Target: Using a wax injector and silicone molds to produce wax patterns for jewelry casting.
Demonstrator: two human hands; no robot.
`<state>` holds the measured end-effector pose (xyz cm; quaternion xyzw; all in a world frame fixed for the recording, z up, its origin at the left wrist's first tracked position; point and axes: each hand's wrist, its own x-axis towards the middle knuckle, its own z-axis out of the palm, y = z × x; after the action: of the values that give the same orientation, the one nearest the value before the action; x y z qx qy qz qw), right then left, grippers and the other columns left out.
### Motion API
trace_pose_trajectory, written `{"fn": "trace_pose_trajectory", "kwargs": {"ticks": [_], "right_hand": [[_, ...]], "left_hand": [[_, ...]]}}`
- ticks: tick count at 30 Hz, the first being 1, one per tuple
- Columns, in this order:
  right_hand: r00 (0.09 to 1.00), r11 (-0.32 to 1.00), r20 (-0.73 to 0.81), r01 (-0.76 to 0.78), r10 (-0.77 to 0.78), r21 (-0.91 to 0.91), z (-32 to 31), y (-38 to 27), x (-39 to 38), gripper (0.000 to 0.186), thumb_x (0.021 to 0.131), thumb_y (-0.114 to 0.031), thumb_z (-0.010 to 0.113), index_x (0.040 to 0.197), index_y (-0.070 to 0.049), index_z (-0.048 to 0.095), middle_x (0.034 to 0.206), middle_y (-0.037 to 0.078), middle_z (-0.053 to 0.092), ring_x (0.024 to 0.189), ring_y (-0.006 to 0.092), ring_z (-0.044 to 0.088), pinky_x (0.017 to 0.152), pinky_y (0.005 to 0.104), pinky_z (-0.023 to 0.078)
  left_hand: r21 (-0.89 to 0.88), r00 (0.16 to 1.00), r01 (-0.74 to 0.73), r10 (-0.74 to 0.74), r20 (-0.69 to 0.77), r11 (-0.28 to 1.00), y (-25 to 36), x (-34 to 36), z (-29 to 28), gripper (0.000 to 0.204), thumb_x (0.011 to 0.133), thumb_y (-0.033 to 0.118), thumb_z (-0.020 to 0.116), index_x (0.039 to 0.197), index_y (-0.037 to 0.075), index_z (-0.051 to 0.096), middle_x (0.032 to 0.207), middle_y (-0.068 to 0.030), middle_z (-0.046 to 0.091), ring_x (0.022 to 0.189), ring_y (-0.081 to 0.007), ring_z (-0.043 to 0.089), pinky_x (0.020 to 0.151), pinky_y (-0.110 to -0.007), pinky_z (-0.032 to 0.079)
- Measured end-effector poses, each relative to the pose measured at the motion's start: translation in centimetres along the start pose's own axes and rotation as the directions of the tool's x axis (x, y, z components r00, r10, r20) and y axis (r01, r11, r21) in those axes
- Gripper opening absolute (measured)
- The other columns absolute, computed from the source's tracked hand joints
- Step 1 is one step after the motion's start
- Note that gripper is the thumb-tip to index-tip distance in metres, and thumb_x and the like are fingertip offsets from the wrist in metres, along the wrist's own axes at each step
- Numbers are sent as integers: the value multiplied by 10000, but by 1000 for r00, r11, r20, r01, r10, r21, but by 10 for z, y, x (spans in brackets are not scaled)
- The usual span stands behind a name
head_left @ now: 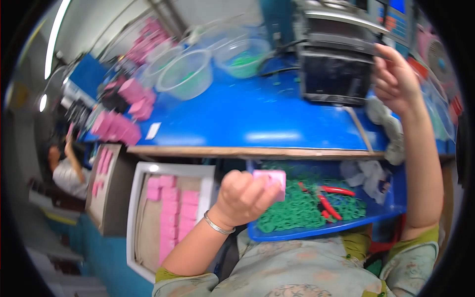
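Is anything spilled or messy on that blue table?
Yes, a little: small green bits lie loose on the table, outside the bowl that has more green inside, so they look spilled.

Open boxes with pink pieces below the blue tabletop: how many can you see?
2: a white-rimmed box left of the left hand, and a grey-brown box farther left. Others may be hidden.

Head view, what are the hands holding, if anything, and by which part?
The left hand holds a small pink block, its grip on the block's lower-left part. The right hand shows nothing held.
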<state>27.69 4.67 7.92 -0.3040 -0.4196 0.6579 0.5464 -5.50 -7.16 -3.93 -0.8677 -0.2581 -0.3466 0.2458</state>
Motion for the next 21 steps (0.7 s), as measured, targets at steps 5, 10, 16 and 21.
{"fn": "trace_pose_trajectory", "kwargs": {"ticks": [5, 10, 16, 21], "right_hand": [[1000, 999, 6, -1, 2, -35, -9, 4, 10, 381, 943, -311, 420, 658, -77, 518, 362, -58, 281, 257, 40, 235, 245, 171, 171], [997, 992, -20, 69, -71, -103, -17, 4, 11, 343, 963, -285, 388, 725, -65, 502, 378, -49, 266, 260, 34, 232, 243, 159, 172], [994, 976, 23, 109, -107, -189, -45, -1, 16, 319, 968, -280, 386, 777, -56, 508, 395, -50, 278, 267, 19, 239, 246, 140, 191], [992, 978, -80, 82, -99, -192, -29, 4, 14, 320, 969, -288, 383, 764, -69, 494, 398, -54, 275, 269, 18, 239, 246, 137, 196]], "left_hand": [[339, 746, 590, -656, 119, 733, -21, -126, -66, 711, 623, 254, 777, 1182, 26, 402, 1095, -174, 439, 1030, -343, 436, 873, -447, 377], [394, 181, 907, -982, -48, 147, -15, -198, -137, 794, 586, 142, 796, 1214, -22, 339, 1152, -196, 379, 1074, -371, 395, 952, -445, 346], [398, 163, 901, -985, 53, 170, -16, -195, -128, 828, 578, 119, 809, 1231, -28, 321, 1170, -196, 369, 1096, -358, 398, 966, -407, 353], [371, 194, 902, -975, 108, 220, -26, -195, -119, 850, 571, 144, 825, 1235, -39, 326, 1185, -207, 367, 1119, -369, 395, 984, -406, 342]]}}
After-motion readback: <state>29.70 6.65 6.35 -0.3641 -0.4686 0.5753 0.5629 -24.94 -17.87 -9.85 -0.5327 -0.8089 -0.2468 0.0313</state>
